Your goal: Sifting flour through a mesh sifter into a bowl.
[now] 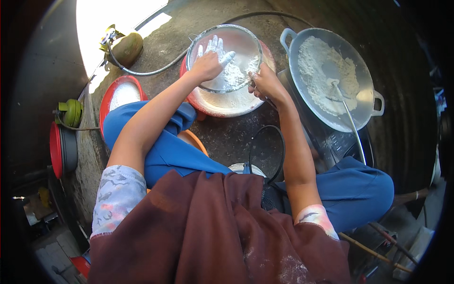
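Observation:
A round metal-rimmed sieve (227,87) is tilted over a red basin (269,58) that holds white flour (227,101). My right hand (266,83) grips the sieve at its near right side, where a handle seems to run under my palm. Inside the sieve lies a small heap of white flour (234,76). My left hand (211,60) is spread over the mesh, its fingers apart and coated white; whether it presses on the mesh I cannot tell.
On the right, a large two-handled metal wok (301,96) of flour sits on a stove (328,145), a long-handled ladle (349,117) inside. A red container (106,101) of white powder stands beside my left knee. Further left are green gas cylinders (129,49) with a hose (156,74).

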A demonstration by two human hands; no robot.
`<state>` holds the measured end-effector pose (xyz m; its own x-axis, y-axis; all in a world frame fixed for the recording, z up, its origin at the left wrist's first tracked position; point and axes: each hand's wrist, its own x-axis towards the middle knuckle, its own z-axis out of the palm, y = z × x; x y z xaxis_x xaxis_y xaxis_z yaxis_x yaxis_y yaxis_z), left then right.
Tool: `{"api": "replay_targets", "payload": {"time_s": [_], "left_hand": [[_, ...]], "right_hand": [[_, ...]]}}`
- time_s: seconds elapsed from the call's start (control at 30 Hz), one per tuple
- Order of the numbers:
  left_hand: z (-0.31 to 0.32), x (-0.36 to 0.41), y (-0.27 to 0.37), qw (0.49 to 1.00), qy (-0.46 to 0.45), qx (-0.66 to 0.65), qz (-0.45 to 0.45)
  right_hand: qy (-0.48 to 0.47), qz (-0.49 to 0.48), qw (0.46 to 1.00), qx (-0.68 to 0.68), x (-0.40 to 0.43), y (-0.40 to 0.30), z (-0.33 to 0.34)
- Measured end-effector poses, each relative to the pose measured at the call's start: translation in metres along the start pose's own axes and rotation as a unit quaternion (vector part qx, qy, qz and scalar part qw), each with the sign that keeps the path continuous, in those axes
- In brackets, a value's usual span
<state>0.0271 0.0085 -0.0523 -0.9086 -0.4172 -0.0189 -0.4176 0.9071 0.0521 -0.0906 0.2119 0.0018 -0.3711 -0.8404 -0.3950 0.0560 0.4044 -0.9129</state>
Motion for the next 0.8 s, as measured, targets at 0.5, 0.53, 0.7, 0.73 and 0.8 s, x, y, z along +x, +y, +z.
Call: {"api": "replay_targets", "payload": {"time_s": [0.5,0.53,0.7,0.73,0.8], "left_hand": [[-0.045,-0.028,0.048,0.956,-0.264,-0.109,0.069],[-0.036,-0.027,0.051,0.954,-0.239,-0.150,0.101],[-0.040,-0.006,0.037,0.984,-0.151,-0.016,0.088],[-0.046,-0.004,0.036,0.988,-0.144,-0.048,0.022],[-0.031,-0.010,0.026,0.990,-0.024,-0.117,-0.069]], "right_hand": [[0.007,0.031,0.998,0.054,-0.007,0.001,0.007],[0.005,0.031,0.998,0.053,-0.004,0.004,0.008],[0.044,0.033,0.998,-0.015,0.007,0.029,0.003],[0.001,0.052,0.999,-0.018,0.006,0.029,-0.005],[0.043,0.034,0.998,-0.003,0.006,0.026,0.004]]}}
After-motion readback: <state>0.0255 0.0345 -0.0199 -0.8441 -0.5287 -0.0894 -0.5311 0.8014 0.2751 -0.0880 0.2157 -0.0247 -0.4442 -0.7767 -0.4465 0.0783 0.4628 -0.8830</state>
